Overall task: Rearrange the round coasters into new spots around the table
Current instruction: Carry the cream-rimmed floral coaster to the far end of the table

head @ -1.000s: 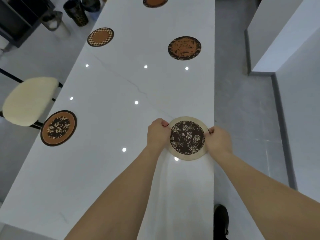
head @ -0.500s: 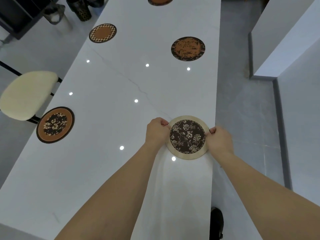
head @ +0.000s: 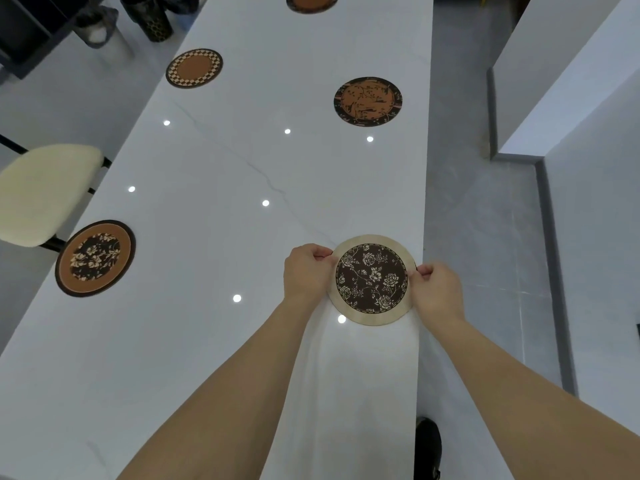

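Note:
A beige-rimmed coaster with a dark floral centre [head: 371, 279] lies near the right edge of the long white table [head: 214, 341]. My left hand [head: 306, 271] pinches its left rim and my right hand [head: 437, 291] pinches its right rim. An orange-rimmed floral coaster [head: 95, 258] sits at the table's left edge. Farther off lie a dark orange patterned coaster [head: 367, 101] on the right, a checker-rimmed coaster [head: 194, 67] on the left, and an orange coaster [head: 311, 2] cut off at the top.
A cream-cushioned stool [head: 41, 194] stands against the table's left side. Dark containers [head: 156, 20] and a bag [head: 97, 27] sit on the floor at the far left. A white wall corner [head: 554, 98] rises on the right. My shoe [head: 427, 446] shows below the table's right edge.
The hands and the floral coaster stay in place on the table. The view has shifted slightly, so the far coasters sit a little differently in frame.

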